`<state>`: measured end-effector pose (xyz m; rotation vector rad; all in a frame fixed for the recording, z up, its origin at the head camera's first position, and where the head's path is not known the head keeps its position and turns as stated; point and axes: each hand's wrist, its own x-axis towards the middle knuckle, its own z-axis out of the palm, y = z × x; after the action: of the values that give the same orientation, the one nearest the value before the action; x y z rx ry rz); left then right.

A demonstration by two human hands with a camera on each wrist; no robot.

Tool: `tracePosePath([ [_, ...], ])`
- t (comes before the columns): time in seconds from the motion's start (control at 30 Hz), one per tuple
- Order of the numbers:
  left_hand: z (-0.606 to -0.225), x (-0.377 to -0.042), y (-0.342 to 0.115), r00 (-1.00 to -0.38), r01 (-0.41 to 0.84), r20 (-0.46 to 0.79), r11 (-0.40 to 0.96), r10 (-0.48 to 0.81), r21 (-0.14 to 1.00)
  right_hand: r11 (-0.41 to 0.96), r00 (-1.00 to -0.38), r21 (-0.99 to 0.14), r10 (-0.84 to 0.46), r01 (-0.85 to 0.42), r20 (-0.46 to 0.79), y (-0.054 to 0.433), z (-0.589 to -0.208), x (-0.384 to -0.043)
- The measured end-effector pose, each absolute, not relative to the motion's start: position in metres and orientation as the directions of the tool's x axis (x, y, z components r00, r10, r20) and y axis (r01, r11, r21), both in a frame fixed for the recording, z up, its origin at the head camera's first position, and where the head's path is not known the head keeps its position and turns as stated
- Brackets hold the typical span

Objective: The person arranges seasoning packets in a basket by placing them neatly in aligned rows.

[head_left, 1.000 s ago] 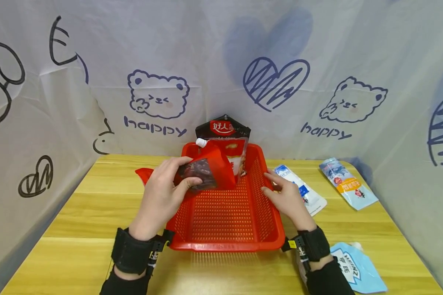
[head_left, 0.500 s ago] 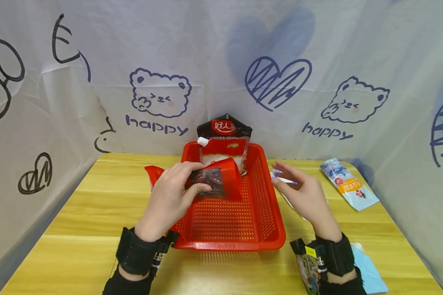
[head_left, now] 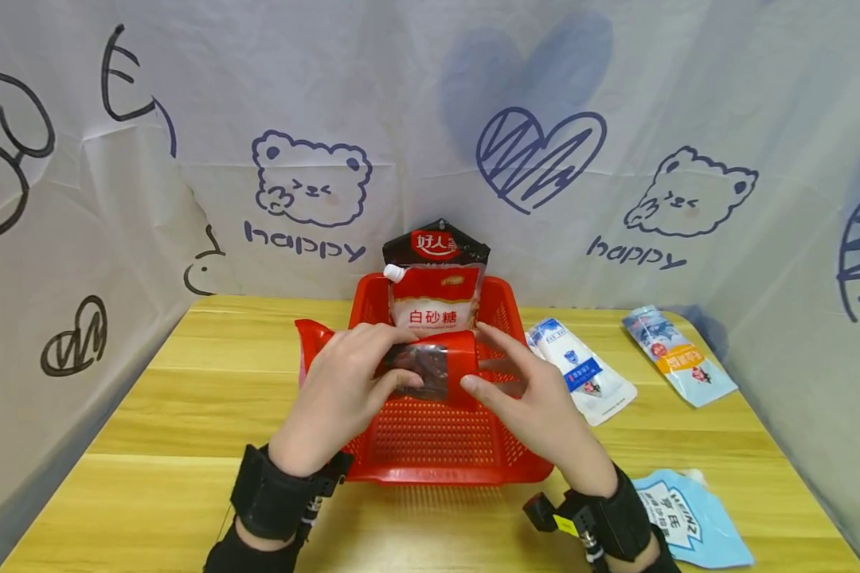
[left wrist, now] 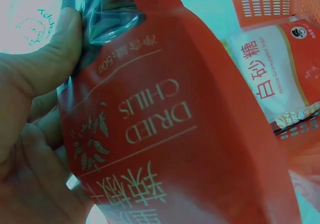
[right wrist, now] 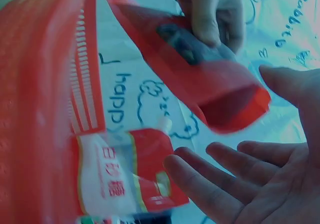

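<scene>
My left hand grips a red bag of dried chilis by its middle, over the dark see-through window. The bag lies sideways above the red basket, and the left wrist view shows the "DRIED CHILIS" print on the bag upside down. At the bag's right end is my right hand, thumb and fingers spread apart around it. In the right wrist view the fingers of the right hand stay off the bag. Behind the bag, a white sugar pouch with red top stands in the basket.
A black-topped pouch leans behind the sugar at the basket's back. To the right on the wooden table lie a white-and-blue pouch, a blue-and-orange pouch and a light-blue Heinz pouch. A drawn-on white cloth hangs behind.
My right hand has left the basket's right rim, drawn back, then come left to the bag's end. My left hand has moved right and lower with the chili bag, uncovering the sugar pouch.
</scene>
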<state>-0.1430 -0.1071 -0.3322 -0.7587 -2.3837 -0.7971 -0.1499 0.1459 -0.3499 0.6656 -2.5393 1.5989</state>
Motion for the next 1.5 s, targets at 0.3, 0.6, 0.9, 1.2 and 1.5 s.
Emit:
tracePosePath([
  [0.3, -0.335, -0.144, -0.101, -0.676, 0.679, 0.635, 0.651, 0.375, 0.339, 0.338, -0.867, -0.820, -0.368, -0.461, 0.336, 0.134, -0.355, -0.148],
  [0.6, -0.337, -0.147, -0.100, -0.678, 0.681, 0.632, 0.645, 0.376, 0.346, 0.344, -0.837, -0.775, -0.353, -0.531, 0.417, 0.134, -0.360, -0.150],
  [0.9, -0.335, -0.150, -0.109, -0.672, 0.624, 0.689, 0.707, 0.271, 0.331, 0.306, -0.862, -0.817, -0.313, -0.489, 0.399, 0.138, -0.358, -0.151],
  [1.2, -0.331, -0.155, -0.127, -0.767, 0.505, 0.641, 0.647, 0.032, 0.572, 0.286, -0.898, -0.858, -0.251, -0.426, 0.362, 0.143, -0.355, -0.152],
  [1.5, -0.330, -0.158, -0.134, -0.971, 0.205, 0.236, 0.431, -0.020, 0.879, 0.258, -0.921, -0.898, -0.260, -0.356, 0.290, 0.142, -0.352, -0.151],
])
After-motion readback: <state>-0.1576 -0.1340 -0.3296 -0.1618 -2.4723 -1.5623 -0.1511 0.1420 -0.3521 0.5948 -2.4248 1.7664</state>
